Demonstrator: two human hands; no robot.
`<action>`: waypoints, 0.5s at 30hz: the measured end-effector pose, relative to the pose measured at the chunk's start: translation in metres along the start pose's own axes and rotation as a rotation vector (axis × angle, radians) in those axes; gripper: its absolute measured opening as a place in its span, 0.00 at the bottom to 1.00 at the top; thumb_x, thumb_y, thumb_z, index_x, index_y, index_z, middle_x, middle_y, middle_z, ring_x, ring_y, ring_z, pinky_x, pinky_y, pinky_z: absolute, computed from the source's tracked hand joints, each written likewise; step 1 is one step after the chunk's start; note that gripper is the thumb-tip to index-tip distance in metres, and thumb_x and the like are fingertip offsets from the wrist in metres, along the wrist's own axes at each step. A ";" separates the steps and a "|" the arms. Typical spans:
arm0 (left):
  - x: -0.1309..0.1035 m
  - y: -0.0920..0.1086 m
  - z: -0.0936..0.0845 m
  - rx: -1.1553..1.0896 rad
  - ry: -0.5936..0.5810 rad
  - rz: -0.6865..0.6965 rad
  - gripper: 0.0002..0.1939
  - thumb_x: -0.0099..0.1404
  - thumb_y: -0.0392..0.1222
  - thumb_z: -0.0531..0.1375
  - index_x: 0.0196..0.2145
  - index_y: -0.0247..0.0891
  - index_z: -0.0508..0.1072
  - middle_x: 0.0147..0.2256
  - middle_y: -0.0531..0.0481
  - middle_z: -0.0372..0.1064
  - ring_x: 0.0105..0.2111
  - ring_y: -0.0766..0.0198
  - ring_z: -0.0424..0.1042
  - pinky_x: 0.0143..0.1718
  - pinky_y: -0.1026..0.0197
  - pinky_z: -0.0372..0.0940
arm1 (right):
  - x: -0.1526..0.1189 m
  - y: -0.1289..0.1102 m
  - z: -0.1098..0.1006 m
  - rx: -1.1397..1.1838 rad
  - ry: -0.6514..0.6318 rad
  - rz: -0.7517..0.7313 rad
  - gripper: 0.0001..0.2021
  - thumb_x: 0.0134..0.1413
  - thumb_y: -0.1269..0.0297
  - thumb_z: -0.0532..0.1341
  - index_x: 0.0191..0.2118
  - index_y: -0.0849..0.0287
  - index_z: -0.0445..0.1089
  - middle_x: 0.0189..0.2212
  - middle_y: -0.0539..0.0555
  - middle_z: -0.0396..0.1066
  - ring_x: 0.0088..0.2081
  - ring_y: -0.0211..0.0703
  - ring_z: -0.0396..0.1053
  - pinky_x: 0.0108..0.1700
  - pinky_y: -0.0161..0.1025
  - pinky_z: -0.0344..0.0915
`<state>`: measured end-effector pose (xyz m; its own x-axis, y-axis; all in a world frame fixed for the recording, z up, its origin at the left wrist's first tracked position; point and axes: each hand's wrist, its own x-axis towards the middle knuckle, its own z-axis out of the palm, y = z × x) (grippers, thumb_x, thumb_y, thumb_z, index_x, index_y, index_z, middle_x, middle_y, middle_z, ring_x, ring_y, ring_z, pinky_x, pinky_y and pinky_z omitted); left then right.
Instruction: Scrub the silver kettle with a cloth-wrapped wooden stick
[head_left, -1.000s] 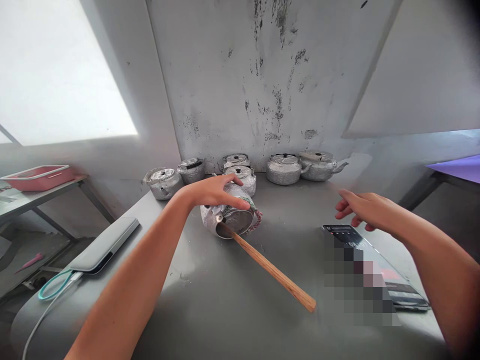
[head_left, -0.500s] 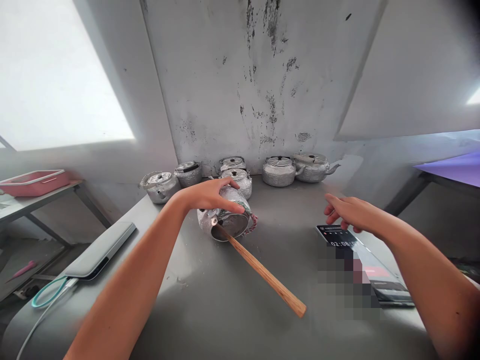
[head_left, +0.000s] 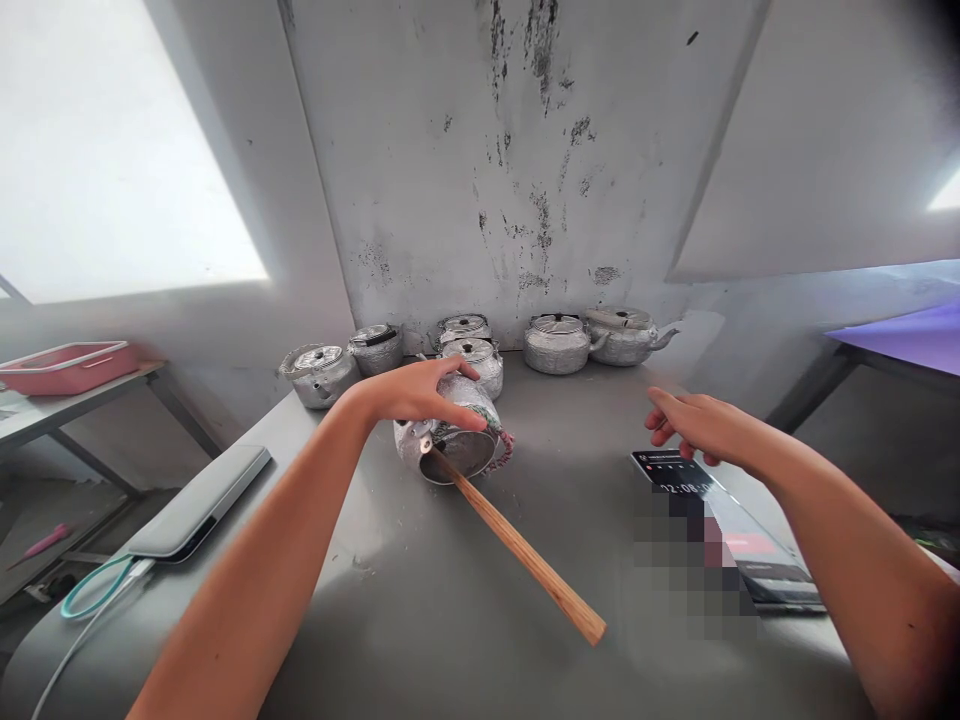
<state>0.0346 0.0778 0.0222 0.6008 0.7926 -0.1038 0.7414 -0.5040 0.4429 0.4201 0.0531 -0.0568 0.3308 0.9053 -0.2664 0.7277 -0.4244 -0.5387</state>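
While the kettle (head_left: 471, 450) is laid sideways on the desk (head_left: 420, 620), it is apparently steadied beneath the spread left hand (head_left: 420, 392); whether it is gripped cannot be told. Nothing is held by the half-open right hand (head_left: 694, 420) above the phone (head_left: 757, 543). For the wooden stick (head_left: 517, 543) leading into the kettle, that hand would be needed.
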 end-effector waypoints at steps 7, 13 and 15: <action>0.000 -0.001 0.000 0.007 0.012 0.002 0.43 0.52 0.71 0.64 0.61 0.51 0.63 0.49 0.51 0.70 0.45 0.52 0.70 0.42 0.59 0.61 | 0.000 -0.002 0.003 -0.009 0.009 -0.002 0.14 0.66 0.58 0.60 0.52 0.59 0.70 0.49 0.56 0.73 0.43 0.44 0.74 0.45 0.46 0.73; 0.001 -0.002 0.000 0.004 0.009 -0.006 0.43 0.52 0.71 0.64 0.61 0.52 0.63 0.49 0.50 0.69 0.44 0.53 0.70 0.42 0.59 0.61 | -0.004 -0.001 0.004 -0.040 0.064 -0.092 0.14 0.68 0.57 0.57 0.50 0.61 0.71 0.46 0.56 0.74 0.42 0.43 0.75 0.43 0.45 0.74; 0.001 -0.002 0.001 0.004 0.011 -0.003 0.43 0.52 0.71 0.64 0.61 0.52 0.63 0.50 0.50 0.69 0.45 0.53 0.70 0.43 0.59 0.61 | -0.002 0.001 0.005 -0.068 0.158 -0.154 0.14 0.68 0.57 0.56 0.50 0.61 0.72 0.45 0.55 0.74 0.41 0.43 0.75 0.43 0.44 0.74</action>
<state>0.0338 0.0794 0.0206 0.5950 0.7981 -0.0956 0.7447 -0.5025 0.4393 0.4169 0.0505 -0.0607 0.2990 0.9527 -0.0541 0.8141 -0.2842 -0.5065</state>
